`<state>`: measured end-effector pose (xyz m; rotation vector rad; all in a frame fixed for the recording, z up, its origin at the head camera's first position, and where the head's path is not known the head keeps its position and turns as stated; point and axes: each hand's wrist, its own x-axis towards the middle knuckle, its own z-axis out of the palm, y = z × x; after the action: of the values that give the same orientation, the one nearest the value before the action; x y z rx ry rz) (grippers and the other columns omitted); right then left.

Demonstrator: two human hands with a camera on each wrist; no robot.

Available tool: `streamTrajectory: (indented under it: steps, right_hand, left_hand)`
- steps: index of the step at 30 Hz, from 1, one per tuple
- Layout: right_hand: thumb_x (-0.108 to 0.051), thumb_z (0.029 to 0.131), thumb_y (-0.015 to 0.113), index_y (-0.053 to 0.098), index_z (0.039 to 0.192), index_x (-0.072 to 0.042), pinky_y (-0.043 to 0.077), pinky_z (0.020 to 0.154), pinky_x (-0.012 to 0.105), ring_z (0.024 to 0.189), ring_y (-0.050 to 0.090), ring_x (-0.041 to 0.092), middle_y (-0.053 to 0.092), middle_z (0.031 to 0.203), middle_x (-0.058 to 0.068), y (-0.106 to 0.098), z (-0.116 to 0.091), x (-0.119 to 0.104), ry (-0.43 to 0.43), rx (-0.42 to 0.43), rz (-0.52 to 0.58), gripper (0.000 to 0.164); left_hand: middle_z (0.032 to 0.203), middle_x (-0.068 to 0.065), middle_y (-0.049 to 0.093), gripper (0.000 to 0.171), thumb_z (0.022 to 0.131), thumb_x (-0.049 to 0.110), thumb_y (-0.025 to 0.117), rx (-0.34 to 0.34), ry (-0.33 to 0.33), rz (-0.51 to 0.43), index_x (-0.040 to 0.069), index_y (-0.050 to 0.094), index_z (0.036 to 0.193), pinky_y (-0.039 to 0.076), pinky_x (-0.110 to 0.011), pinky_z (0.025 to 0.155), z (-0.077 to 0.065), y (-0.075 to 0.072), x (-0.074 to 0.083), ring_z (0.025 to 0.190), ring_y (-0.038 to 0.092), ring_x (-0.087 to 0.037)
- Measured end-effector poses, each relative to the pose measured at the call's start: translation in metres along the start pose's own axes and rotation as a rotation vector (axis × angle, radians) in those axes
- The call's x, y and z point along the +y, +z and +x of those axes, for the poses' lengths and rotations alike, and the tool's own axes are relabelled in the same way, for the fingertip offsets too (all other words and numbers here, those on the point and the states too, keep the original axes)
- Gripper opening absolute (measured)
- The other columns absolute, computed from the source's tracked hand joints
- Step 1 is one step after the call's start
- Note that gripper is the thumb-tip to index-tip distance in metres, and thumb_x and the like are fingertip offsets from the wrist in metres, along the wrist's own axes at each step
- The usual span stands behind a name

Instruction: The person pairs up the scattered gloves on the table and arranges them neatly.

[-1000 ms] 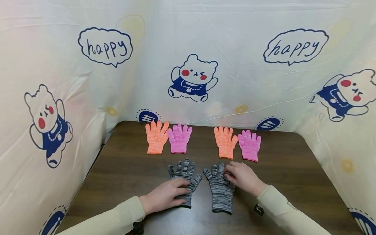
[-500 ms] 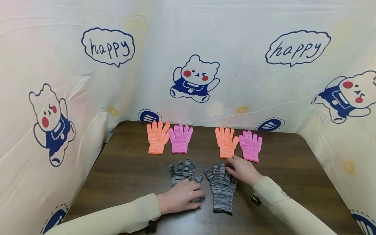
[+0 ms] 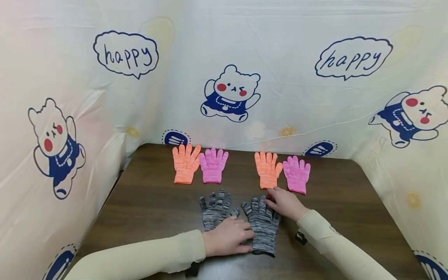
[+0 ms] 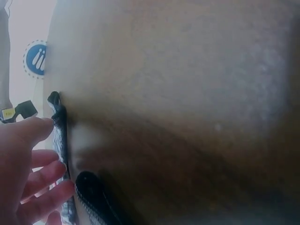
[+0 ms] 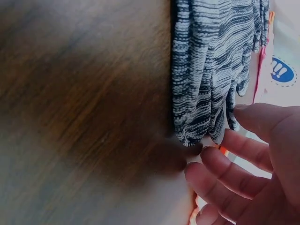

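Two grey-and-black striped knit gloves lie flat, fingers pointing away from me. My left hand point(image 3: 229, 237) passes over the lower part of the left striped glove point(image 3: 214, 214), hiding its cuff. Its fingertips reach the left edge of the right striped glove point(image 3: 263, 231); in the left wrist view the fingers point(image 4: 42, 183) are loosely bent, thumb apart from them. My right hand point(image 3: 287, 203) is at the fingertips of the right striped glove. The right wrist view has thumb and fingers point(image 5: 234, 173) spread beside the glove's finger ends, not closed around them.
Along the far edge of the brown table point(image 3: 140, 210) lie an orange glove point(image 3: 185, 165) and a pink glove point(image 3: 213, 166) on the left. Another orange glove point(image 3: 267, 171) and pink glove point(image 3: 296, 175) lie on the right. A printed curtain point(image 3: 297, 23) encloses the table.
My left hand has slid right, from the left striped glove to the edge of the right one. My right hand has shifted slightly left and away at the glove's fingertips. The gloves stay put.
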<state>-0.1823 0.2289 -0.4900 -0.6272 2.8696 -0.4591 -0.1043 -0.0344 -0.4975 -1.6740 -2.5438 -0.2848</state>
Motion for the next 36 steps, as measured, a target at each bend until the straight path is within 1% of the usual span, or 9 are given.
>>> streamTrajectory:
  steps: [3,7,13,17,22,30,36]
  right_hand:
    - [-0.021,0.096,0.076,0.069,0.099,-0.015,0.056,0.068,0.032,0.075,0.055,0.012,0.063,0.087,-0.002,0.001,0.001,-0.001,0.002,0.003,-0.007,0.011]
    - [-0.02,0.095,0.078,0.068,0.099,-0.014,0.055,0.068,0.032,0.074,0.054,0.012,0.061,0.086,-0.002,0.001,0.001,-0.002,0.008,-0.001,-0.008,0.012]
    - [-0.019,0.094,0.078,0.068,0.097,-0.014,0.053,0.066,0.031,0.073,0.053,0.012,0.059,0.084,-0.003,0.002,0.003,-0.003,0.013,-0.009,0.01,0.012]
    - [-0.018,0.095,0.077,0.068,0.096,-0.014,0.052,0.065,0.03,0.072,0.052,0.012,0.059,0.083,-0.004,0.002,0.004,-0.002,0.017,-0.008,0.024,0.01]
    - [-0.016,0.096,0.076,0.068,0.095,-0.015,0.052,0.066,0.03,0.072,0.052,0.013,0.059,0.081,-0.004,0.002,0.006,0.0,0.015,-0.007,0.046,0.008]
    - [-0.015,0.096,0.075,0.069,0.094,-0.015,0.053,0.068,0.031,0.072,0.053,0.013,0.06,0.081,-0.004,-0.002,0.006,-0.003,-0.004,0.009,0.05,0.006]
    - [-0.014,0.095,0.076,0.071,0.096,-0.013,0.054,0.068,0.032,0.071,0.053,0.012,0.062,0.082,-0.003,-0.01,0.004,-0.008,-0.052,0.074,0.006,0.006]
  left_hand:
    - [0.095,0.013,0.065,0.025,0.099,0.049,0.068,0.024,0.004,0.033,0.025,0.072,0.102,0.033,-0.02,0.069,0.001,0.002,0.002,0.086,0.059,-0.003]
    - [0.091,0.013,0.064,0.026,0.098,0.051,0.068,0.044,-0.004,0.056,0.026,0.071,0.1,0.035,-0.023,0.072,0.003,0.006,0.006,0.086,0.059,-0.004]
    - [0.097,0.013,0.067,0.026,0.098,0.052,0.068,0.015,-0.005,0.029,0.027,0.072,0.102,0.032,-0.022,0.072,0.004,0.012,0.01,0.089,0.059,-0.004]
    - [0.094,0.014,0.064,0.022,0.099,0.048,0.069,0.001,0.007,0.028,0.027,0.071,0.103,0.03,-0.021,0.07,0.005,0.013,0.012,0.088,0.059,-0.004]
    - [0.092,0.014,0.063,0.014,0.099,0.041,0.07,0.003,0.023,0.019,0.027,0.069,0.101,0.027,-0.02,0.068,0.005,0.014,0.014,0.086,0.058,-0.003]
    - [0.093,0.014,0.066,0.01,0.099,0.036,0.071,0.023,0.032,0.016,0.026,0.07,0.099,0.027,-0.018,0.067,0.004,0.011,0.015,0.086,0.06,-0.003]
    - [0.093,0.013,0.066,0.009,0.1,0.033,0.071,0.049,0.024,0.007,0.025,0.071,0.102,0.028,-0.017,0.068,0.003,0.005,0.014,0.086,0.06,-0.003]
